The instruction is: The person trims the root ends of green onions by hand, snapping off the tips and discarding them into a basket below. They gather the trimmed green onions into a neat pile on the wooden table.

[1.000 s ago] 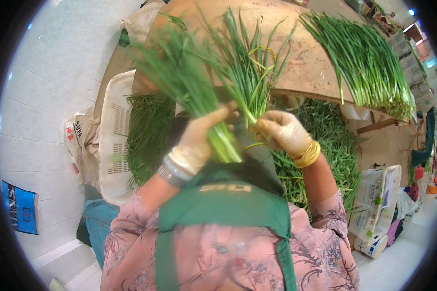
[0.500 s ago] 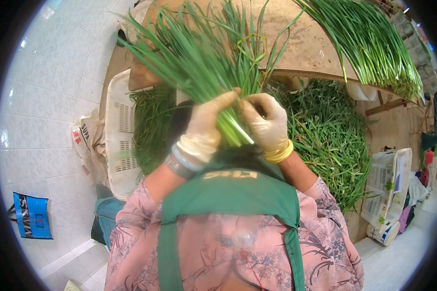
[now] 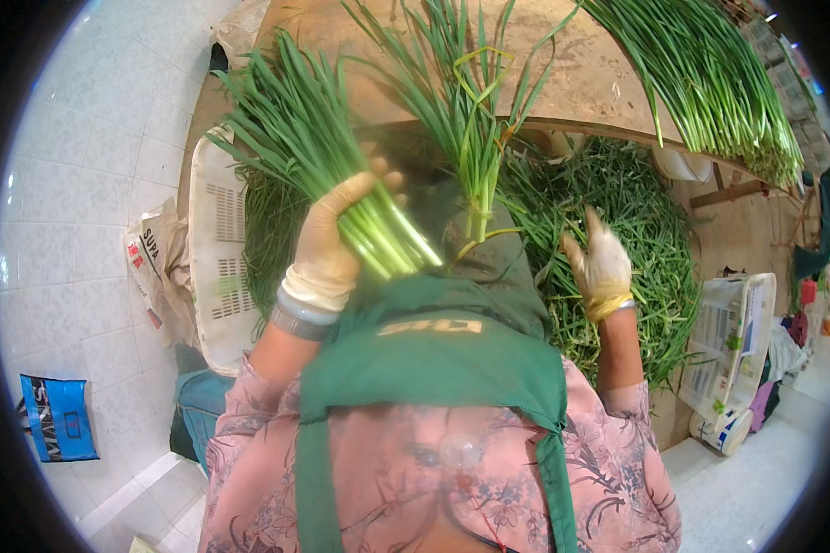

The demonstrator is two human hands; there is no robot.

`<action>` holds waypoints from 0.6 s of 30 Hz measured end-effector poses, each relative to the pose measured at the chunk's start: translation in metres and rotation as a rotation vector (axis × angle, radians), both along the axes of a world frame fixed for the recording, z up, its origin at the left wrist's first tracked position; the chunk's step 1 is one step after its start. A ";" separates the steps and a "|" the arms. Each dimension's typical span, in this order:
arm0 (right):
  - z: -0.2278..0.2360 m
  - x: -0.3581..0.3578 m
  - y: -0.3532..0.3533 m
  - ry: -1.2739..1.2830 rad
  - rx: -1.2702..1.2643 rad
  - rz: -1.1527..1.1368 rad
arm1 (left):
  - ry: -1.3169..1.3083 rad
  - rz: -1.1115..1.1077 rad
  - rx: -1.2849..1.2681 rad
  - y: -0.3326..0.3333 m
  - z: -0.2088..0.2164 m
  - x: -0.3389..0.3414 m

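Head view: your left hand point(image 3: 327, 249), in a pale glove, is closed around a bundle of green chives point(image 3: 318, 161), gripping it near the pale stem ends. The bundle sits just left of centre, stems pointing to about 4 o'clock and leaf tips fanning out toward 11 o'clock. A second, looser bunch of chives point(image 3: 466, 111) stands at 12 o'clock from your apron, its base hidden against the dark cloth; whether anything grips it cannot be told. A yellowed blade loops across its upper leaves.

Your right hand point(image 3: 601, 263), also gloved, is at 3 o'clock, well apart from both bunches. Its fingers are spread and it holds nothing. A yellow band point(image 3: 609, 306) sits at that wrist; bangles point(image 3: 300, 313) sit at the left wrist.

Below the right hand, a large heap of loose chives point(image 3: 636, 221) fills the space under a wooden tabletop point(image 3: 581, 74). A further long sheaf of chives point(image 3: 710, 83) lies on that tabletop toward 1 o'clock.

At 9 o'clock, a white slotted crate point(image 3: 217, 258) stands on edge beside the heap, with a printed sack point(image 3: 152, 263) just left of it. A blue bag point(image 3: 55, 419) lies on the tiled floor at 8 o'clock. You wear a green apron point(image 3: 433, 359) over a pink floral shirt.
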State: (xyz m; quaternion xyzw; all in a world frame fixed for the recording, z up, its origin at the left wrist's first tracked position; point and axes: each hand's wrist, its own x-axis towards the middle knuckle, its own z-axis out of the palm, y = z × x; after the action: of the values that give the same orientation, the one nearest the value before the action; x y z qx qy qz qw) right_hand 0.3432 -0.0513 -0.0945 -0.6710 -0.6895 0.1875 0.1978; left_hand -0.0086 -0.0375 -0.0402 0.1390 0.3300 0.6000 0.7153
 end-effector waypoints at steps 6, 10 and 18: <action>0.042 -0.122 0.055 0.989 -0.328 0.083 | -0.140 -0.069 0.081 -0.005 0.008 -0.006; 0.049 -0.139 0.093 0.645 0.001 0.181 | -0.215 -0.151 0.130 -0.016 0.019 -0.028; 0.126 -0.143 0.136 -0.239 0.054 0.165 | 0.006 -0.186 0.144 -0.015 0.045 -0.028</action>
State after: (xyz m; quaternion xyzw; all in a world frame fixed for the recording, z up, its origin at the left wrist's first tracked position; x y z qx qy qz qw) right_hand 0.2000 0.0844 0.0315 -0.6238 -0.7659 0.1032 0.1164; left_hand -0.0368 -0.0530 0.0052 0.2217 0.2740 0.5528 0.7552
